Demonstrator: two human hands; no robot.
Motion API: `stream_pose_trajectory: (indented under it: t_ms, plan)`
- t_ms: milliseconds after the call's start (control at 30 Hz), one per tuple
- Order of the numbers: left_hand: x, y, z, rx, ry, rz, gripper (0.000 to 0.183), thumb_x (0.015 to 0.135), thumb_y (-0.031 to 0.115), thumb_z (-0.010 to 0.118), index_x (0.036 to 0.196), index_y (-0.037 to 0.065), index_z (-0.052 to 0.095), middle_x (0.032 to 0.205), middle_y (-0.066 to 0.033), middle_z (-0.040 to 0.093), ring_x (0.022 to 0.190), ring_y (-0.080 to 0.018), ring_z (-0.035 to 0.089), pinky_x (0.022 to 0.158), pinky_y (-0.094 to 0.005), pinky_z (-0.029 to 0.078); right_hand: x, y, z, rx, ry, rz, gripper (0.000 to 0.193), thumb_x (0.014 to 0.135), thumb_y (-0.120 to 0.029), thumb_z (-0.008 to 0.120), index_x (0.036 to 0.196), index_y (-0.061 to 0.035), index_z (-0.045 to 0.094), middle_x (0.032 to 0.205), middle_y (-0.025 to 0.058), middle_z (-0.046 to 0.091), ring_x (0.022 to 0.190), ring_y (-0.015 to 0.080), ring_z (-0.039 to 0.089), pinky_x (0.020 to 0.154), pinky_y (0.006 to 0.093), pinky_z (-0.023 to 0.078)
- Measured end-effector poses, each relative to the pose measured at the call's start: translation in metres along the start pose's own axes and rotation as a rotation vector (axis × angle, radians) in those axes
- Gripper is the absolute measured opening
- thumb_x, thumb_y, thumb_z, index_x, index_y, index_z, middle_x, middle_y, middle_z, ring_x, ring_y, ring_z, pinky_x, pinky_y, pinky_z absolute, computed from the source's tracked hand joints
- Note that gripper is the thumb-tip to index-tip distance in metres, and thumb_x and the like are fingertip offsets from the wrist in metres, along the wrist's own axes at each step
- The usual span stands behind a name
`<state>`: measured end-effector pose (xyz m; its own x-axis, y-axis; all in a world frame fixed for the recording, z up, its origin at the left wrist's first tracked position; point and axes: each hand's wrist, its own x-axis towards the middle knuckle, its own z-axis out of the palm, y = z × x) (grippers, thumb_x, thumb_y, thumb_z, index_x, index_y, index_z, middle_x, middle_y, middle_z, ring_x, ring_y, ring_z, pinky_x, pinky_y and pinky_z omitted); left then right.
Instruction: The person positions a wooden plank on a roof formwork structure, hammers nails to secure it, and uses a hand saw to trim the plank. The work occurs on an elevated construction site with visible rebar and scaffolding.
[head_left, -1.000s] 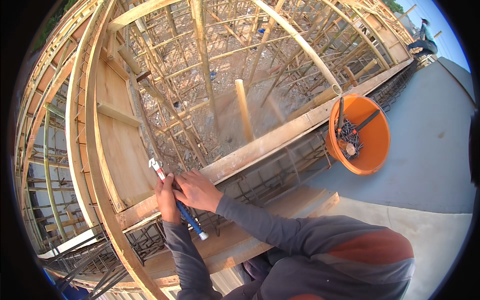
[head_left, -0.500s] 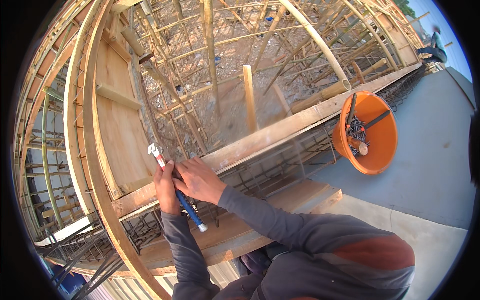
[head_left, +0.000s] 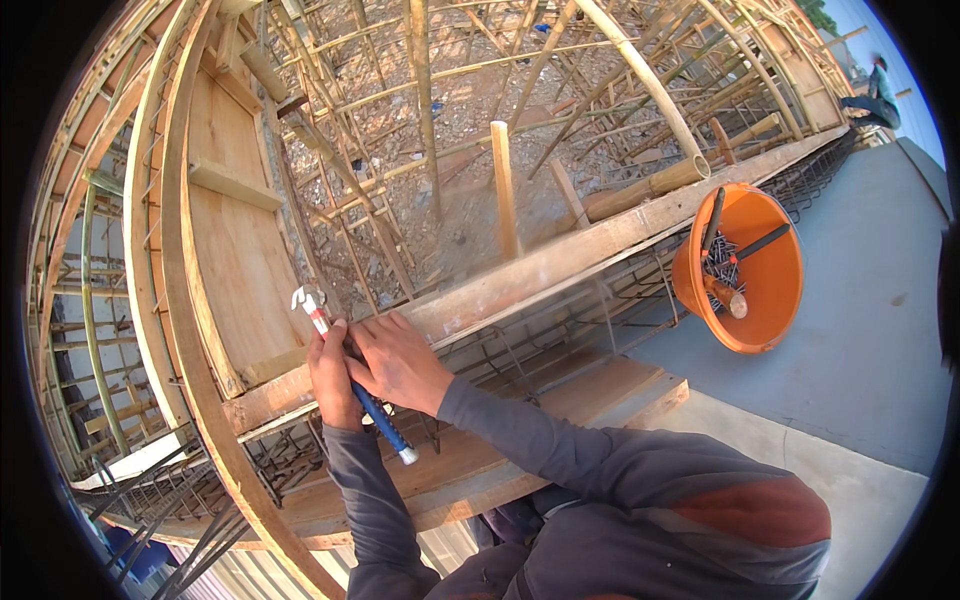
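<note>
A claw hammer [head_left: 384,420] with a silver head, a red and white neck and a blue handle slants between my two hands. My left hand [head_left: 336,378] is closed round its upper shaft, and the head points away from me. Beside it, my right hand [head_left: 405,365] lies over the long timber beam [head_left: 550,252], with its thumb close to the hammer handle. Both hands rest at the beam's edge. Under them, steel reinforcing bars [head_left: 515,350] run in the gap between the beam and a nearer plank [head_left: 590,395].
An orange bucket [head_left: 775,290] of nails, with tool handles sticking out, stands to the right on a grey slab [head_left: 860,330]. Curved timber formwork [head_left: 178,200] rises on the left. Bamboo poles [head_left: 640,75] stand over rubble ground beyond. Another person [head_left: 880,95] is far right.
The view has shifted slightly, so the bucket sits a little farther right. My hands and the hammer keep almost the same place on the beam.
</note>
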<state>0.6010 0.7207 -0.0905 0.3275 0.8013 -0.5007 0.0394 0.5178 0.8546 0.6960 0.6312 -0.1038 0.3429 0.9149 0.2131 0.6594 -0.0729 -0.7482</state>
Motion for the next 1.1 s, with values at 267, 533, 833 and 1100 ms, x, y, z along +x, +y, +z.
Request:
stream_pose_trajectory:
  t_ms: [267, 533, 833, 1100]
  plan:
    - [0.0022, -0.0027, -0.0009, -0.004, 0.023, -0.006, 0.013, 0.104, 0.018, 0.066, 0.101, 0.006, 0.065, 0.079, 0.004, 0.056, 0.069, -0.0073, 0.05, 0.062, -0.0265, 0.04, -0.0012, -0.0028, 0.0029, -0.009, 0.032, -0.002, 0.029, 0.099, -0.028, 0.069, 0.108, -0.0005, 0.064, 0.097, 0.0135, 0.066, 0.098, 0.0324, 0.062, 0.095, 0.0433, 0.044]
    - [-0.001, 0.0016, 0.0026, 0.036, 0.008, 0.022, 0.013, 0.105, 0.018, 0.065, 0.1, 0.006, 0.062, 0.079, 0.0041, 0.054, 0.069, -0.0074, 0.05, 0.063, -0.0264, 0.04, -0.0019, -0.0025, 0.0074, -0.014, 0.016, 0.011, 0.031, 0.099, -0.026, 0.067, 0.11, 0.0019, 0.063, 0.099, 0.017, 0.068, 0.101, 0.0338, 0.062, 0.095, 0.0448, 0.043]
    - [-0.0015, 0.0008, -0.0006, 0.033, 0.021, 0.018, 0.012, 0.104, 0.016, 0.064, 0.103, 0.004, 0.065, 0.08, 0.0019, 0.06, 0.069, -0.0077, 0.054, 0.063, -0.0265, 0.043, -0.0025, -0.0016, 0.0076, -0.022, -0.001, -0.006, 0.034, 0.099, -0.025, 0.068, 0.119, 0.0024, 0.063, 0.104, 0.0164, 0.068, 0.103, 0.0335, 0.062, 0.096, 0.0441, 0.044]
    - [-0.0013, 0.0003, 0.0024, 0.028, -0.007, -0.002, 0.013, 0.104, 0.016, 0.065, 0.104, 0.003, 0.064, 0.08, 0.0013, 0.059, 0.07, -0.0084, 0.054, 0.063, -0.0271, 0.043, -0.0002, 0.0044, 0.0026, 0.05, -0.044, 0.004, 0.036, 0.1, -0.027, 0.07, 0.116, 0.0053, 0.066, 0.099, 0.0154, 0.067, 0.096, 0.033, 0.061, 0.092, 0.0443, 0.044]
